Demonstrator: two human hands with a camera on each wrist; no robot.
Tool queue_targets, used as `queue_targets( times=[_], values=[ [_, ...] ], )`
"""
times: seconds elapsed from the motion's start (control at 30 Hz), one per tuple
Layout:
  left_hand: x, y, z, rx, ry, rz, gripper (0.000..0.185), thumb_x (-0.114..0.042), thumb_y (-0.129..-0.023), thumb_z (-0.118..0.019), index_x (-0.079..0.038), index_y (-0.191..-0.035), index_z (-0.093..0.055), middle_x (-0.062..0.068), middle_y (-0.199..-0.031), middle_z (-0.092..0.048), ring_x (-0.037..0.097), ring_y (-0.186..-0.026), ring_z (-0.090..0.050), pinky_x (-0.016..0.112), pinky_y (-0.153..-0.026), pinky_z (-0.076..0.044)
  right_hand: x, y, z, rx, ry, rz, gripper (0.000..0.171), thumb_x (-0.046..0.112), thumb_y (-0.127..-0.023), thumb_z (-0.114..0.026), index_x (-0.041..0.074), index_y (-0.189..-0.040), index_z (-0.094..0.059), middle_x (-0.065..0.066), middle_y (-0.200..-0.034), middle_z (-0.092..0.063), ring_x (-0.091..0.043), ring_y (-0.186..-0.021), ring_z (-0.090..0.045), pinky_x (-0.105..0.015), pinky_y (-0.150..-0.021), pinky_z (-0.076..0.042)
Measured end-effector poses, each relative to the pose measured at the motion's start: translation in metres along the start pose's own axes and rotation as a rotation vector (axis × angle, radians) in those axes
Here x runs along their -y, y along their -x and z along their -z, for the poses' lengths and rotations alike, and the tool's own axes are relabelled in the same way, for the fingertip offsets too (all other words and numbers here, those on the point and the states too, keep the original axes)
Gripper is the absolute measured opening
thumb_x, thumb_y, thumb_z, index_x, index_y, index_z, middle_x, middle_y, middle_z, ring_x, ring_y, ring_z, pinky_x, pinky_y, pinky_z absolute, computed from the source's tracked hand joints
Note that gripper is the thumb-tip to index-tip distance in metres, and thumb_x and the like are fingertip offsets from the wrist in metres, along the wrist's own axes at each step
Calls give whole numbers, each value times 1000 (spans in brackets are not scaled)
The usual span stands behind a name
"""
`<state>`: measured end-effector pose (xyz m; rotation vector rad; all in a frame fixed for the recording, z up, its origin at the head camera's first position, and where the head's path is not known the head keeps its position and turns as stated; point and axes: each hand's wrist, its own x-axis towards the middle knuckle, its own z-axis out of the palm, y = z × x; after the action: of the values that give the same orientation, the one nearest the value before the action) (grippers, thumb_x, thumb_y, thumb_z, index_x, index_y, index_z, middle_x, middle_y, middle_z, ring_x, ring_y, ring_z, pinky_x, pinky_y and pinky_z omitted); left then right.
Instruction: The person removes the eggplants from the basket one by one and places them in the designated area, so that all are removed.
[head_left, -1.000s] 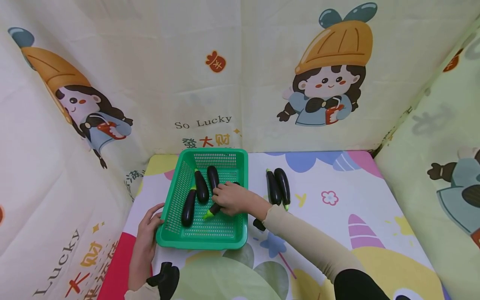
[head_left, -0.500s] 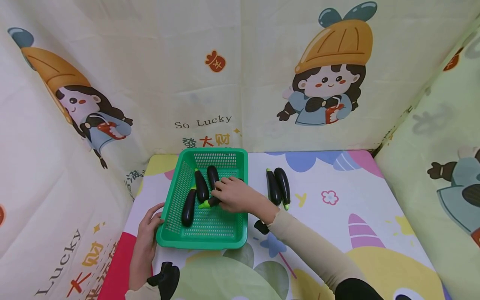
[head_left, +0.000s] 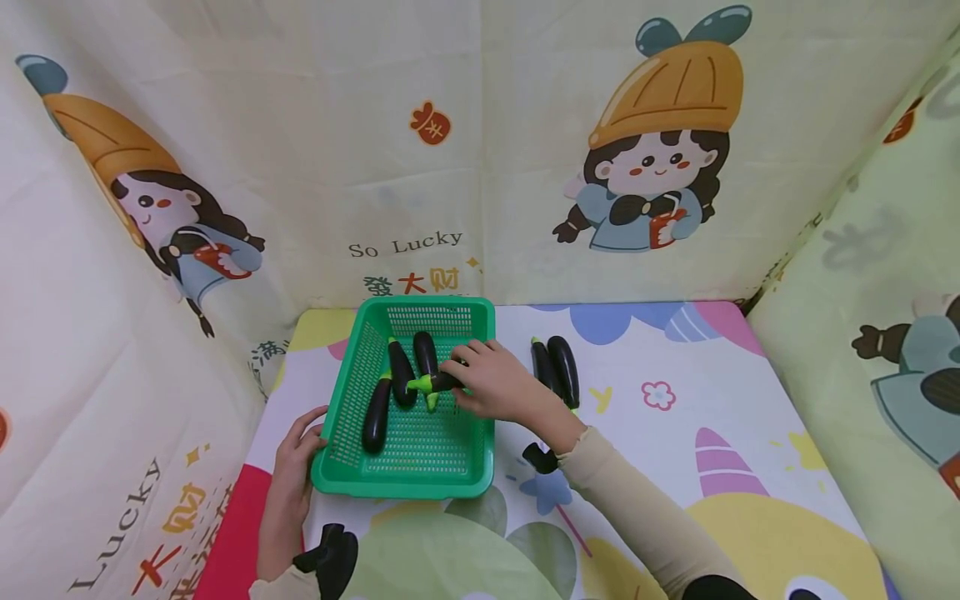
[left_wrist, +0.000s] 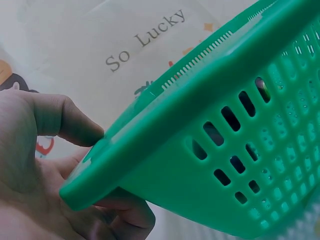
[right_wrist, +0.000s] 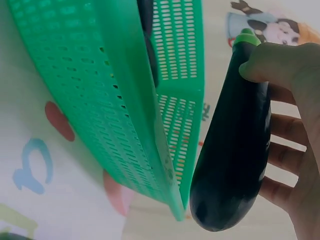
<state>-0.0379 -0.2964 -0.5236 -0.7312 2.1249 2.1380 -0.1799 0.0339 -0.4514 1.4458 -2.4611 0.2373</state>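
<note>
A green plastic basket (head_left: 405,487) stands on the table, with three dark eggplants lying in it: one at the left (head_left: 377,417), a second beside it (head_left: 402,373) and a third further right (head_left: 425,353). My left hand (head_left: 294,458) grips the basket's left side; the left wrist view has the thumb at the rim (left_wrist: 145,135) and fingers beneath it. Over the basket's right part, my right hand (head_left: 497,382) holds another eggplant (right_wrist: 227,150) by its upper body, green stem pointing left. The right wrist view places this eggplant beside the basket's rim, apart from the table.
Two eggplants lie side by side on the table right of the basket, one nearer (head_left: 546,365) and one further right (head_left: 564,368). The patterned tabletop (head_left: 637,442) meets a printed cloth wall (head_left: 517,167) at the back. Cloth also hangs at both sides.
My right hand has lifted the eggplant and shifted right and slightly away from me. The third eggplant's green stem has come into sight. The left hand and basket stay put.
</note>
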Motion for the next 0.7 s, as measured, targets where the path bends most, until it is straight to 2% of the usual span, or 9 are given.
queue_targets(
  times=[0.13,0.37,0.53,0.7],
  values=[
    [0,1,-1,1,1,-3,56,-8,-104,-48,-17,-158,-38,-21,-116,-63,2,-105,-64,16,-87,-58,-4,4,4,-6,-108,-89,33,32,-98,-70,20,-128,-68,0,-115,-67,-19,-100,-62,-38,-81,-54],
    [-2,1,-1,0,3,2,58,-8,-103,-51,-17,-158,-37,-20,-117,-62,2,-107,-63,15,-88,-58,-10,13,5,-32,-382,-317,34,32,-98,-69,18,-130,-68,1,-116,-69,-12,-89,-60,-28,-72,-54],
    [-2,1,0,-1,5,6,58,-8,-103,-51,-17,-158,-37,-21,-116,-62,2,-107,-62,15,-88,-58,-14,20,0,-73,-562,-465,36,33,-100,-67,18,-132,-68,1,-123,-70,-11,-94,-64,-28,-78,-59],
    [-2,0,0,-5,2,8,57,-8,-103,-50,-18,-158,-38,-21,-115,-62,2,-107,-62,15,-88,-57,-20,25,-4,-134,-714,-550,39,31,-101,-67,13,-135,-67,-5,-125,-73,-17,-98,-70,-34,-82,-63]
  ],
)
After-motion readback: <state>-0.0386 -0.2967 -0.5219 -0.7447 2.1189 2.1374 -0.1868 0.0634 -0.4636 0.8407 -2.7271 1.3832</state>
